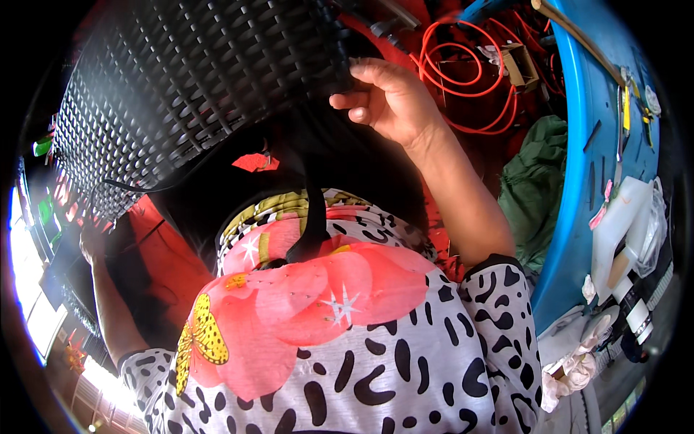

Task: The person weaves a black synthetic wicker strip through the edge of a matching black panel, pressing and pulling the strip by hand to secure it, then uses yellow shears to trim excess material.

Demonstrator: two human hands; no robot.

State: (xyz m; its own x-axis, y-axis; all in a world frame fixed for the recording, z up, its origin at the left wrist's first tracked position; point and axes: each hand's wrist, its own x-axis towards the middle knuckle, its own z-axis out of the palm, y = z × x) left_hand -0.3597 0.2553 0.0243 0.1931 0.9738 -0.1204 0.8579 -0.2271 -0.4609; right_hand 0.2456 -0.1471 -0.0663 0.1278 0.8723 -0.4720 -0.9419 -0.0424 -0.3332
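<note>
A large black woven wicker panel (195, 79) rises over my lap and fills the upper left. At its right edge, my right hand (387, 98) has the thumb side against the rim and its other fingers curled, closed on the edge. My left hand (92, 239) is at the panel's lower left edge, touching or very near the weave; its fingers are dim and partly lost against the strands. A loose black strand (126, 186) bends out from the weave between the panel and my lap.
Orange hose (463, 90) lies coiled on the red floor beside a small open cardboard box (520, 66). A dark green cloth bundle (535, 188) rests against a blue table (578, 188) at the right. That table bears pliers (643, 116), a wooden stick (578, 40) and plastic wrapping (654, 224).
</note>
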